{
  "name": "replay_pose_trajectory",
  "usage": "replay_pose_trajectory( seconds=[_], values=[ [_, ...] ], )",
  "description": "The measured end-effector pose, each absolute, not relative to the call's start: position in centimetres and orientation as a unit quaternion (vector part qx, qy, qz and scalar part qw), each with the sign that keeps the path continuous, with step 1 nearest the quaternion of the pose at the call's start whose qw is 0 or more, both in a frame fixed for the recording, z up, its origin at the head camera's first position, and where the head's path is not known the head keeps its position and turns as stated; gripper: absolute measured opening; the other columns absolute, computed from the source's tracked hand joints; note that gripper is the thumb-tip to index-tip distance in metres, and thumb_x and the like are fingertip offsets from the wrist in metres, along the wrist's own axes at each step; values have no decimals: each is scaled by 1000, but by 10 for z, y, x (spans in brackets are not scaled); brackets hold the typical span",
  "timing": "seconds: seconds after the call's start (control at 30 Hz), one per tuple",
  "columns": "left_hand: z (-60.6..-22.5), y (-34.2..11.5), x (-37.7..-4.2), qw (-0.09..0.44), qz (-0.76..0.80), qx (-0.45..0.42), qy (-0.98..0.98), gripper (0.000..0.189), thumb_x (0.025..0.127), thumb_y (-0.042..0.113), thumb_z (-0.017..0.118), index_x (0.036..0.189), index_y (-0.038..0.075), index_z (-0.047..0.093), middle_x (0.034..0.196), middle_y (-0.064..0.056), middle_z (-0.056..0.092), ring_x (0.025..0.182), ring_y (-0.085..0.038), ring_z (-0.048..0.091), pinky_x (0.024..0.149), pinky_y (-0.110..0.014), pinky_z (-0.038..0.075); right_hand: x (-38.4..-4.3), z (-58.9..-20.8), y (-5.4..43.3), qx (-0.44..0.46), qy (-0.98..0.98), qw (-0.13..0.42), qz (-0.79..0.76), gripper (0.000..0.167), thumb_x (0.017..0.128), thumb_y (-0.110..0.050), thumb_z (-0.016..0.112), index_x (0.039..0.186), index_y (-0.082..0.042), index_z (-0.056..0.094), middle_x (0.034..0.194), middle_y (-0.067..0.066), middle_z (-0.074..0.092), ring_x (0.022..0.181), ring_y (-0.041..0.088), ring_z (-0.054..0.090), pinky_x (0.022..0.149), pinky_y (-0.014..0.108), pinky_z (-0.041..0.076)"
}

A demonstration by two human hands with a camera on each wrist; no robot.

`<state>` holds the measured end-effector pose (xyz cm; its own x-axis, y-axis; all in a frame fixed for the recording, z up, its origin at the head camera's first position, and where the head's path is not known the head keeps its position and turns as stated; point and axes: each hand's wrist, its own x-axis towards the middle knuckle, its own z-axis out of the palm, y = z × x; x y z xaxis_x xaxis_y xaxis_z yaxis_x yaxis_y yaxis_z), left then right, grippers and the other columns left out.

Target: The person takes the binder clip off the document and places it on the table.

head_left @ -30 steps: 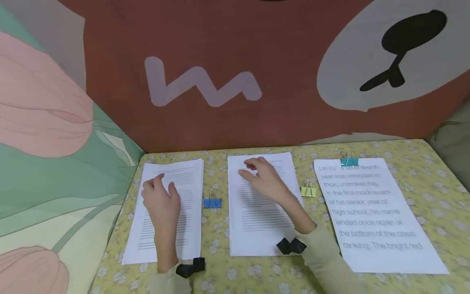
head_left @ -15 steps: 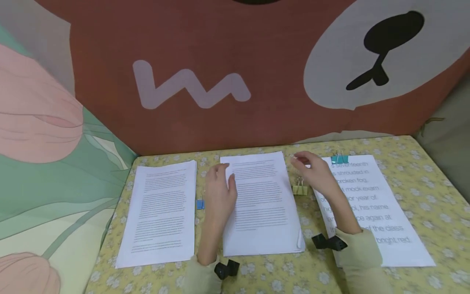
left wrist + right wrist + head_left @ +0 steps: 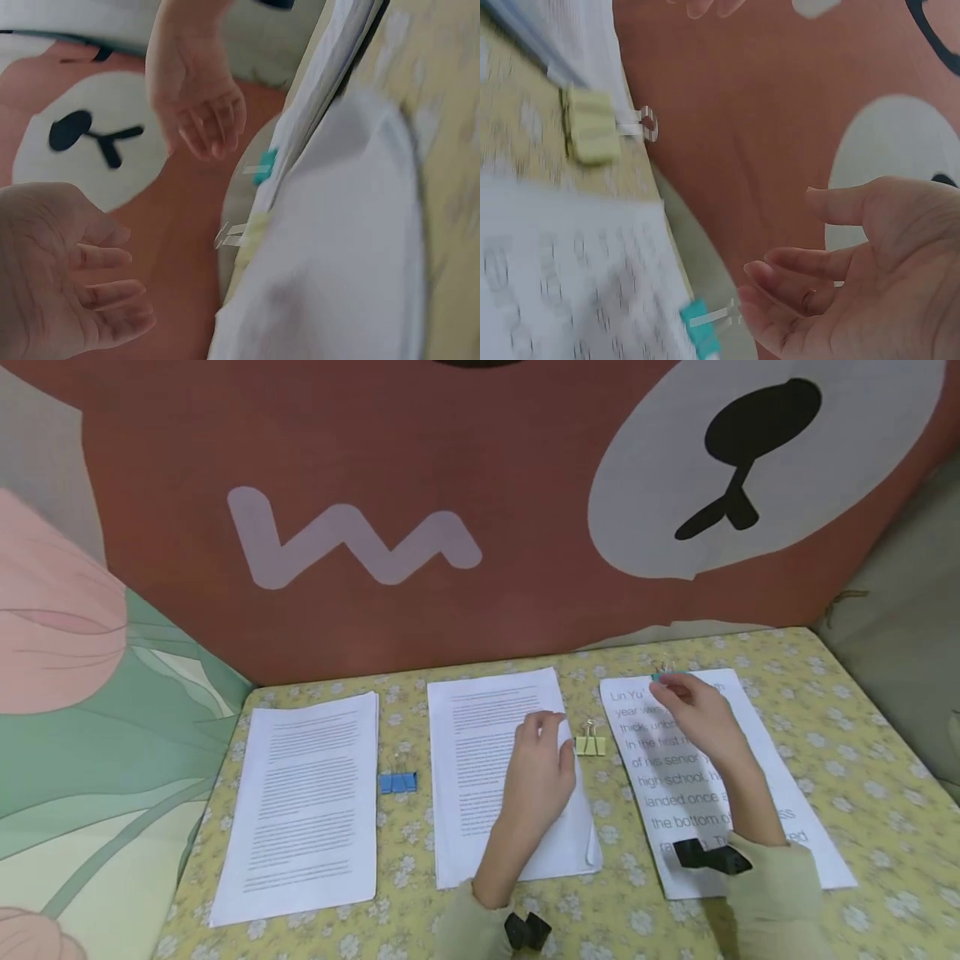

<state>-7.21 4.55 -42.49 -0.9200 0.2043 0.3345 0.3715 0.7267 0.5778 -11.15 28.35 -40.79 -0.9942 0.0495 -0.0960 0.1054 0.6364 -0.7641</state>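
Note:
My left hand point(image 3: 534, 772) is over the right side of the middle paper stack point(image 3: 480, 852), fingers loosely bent and holding nothing. In the left wrist view its palm point(image 3: 45, 277) is above the paper, apart from it. My right hand point(image 3: 701, 714) hovers over the top of the large-print paper stack point(image 3: 678, 868) on the right, near the teal binder clip point(image 3: 700, 328) on its upper edge. Nothing is in its relaxed fingers. Between these two stacks lies a yellow binder clip point(image 3: 591, 745), with its wire handles up.
At the left lies another printed paper stack point(image 3: 300, 810), with a blue binder clip point(image 3: 397, 782) beside it. A yellow floral cloth point(image 3: 405, 893) covers the table. Behind stands a brown cartoon-printed backdrop point(image 3: 360, 627).
Both hands have moved right: the left from the left stack to the middle one, the right from the middle stack to the right one. The head view has turned slightly right.

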Motion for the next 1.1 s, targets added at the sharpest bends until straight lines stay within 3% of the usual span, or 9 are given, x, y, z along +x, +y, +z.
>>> replay_pose_trajectory(
  seconds=[0.43,0.63,0.7,0.87,1.1],
  values=[
    [-449,94,-55,-12,-361,-164,-918,37,102,16,63,138,5,62,130,-12,62,119,-22,60,98,-31,53,-96,-433,347,159,894,26,-419,73,111,-43,39,153,15,29,147,44,36,131,61,39,102,70,37],
    [-458,107,-53,-127,-468,-125,-866,46,103,19,62,146,4,54,143,-16,54,133,-24,53,108,-38,47,-94,-437,369,185,889,35,-417,78,110,-46,37,156,15,20,150,46,29,133,64,35,104,73,35],
    [-460,109,-52,-148,-499,-106,-847,48,103,20,62,148,5,52,143,-14,52,128,-22,55,105,-37,48,-93,-437,374,191,888,40,-417,78,110,-46,36,156,15,18,150,48,27,133,65,34,104,73,34],
    [-465,113,-50,-181,-577,-63,-794,51,101,19,63,149,6,50,129,-5,55,102,-8,60,84,-27,53,-89,-439,384,218,879,55,-421,80,110,-47,34,157,15,15,152,48,24,134,65,31,104,73,33],
    [-467,117,-50,-204,-675,5,-709,54,101,15,64,150,5,45,127,-5,59,106,-15,66,80,-28,59,-88,-443,393,254,865,70,-427,82,109,-50,34,158,13,15,156,45,21,139,63,29,108,73,32]
  ],
)
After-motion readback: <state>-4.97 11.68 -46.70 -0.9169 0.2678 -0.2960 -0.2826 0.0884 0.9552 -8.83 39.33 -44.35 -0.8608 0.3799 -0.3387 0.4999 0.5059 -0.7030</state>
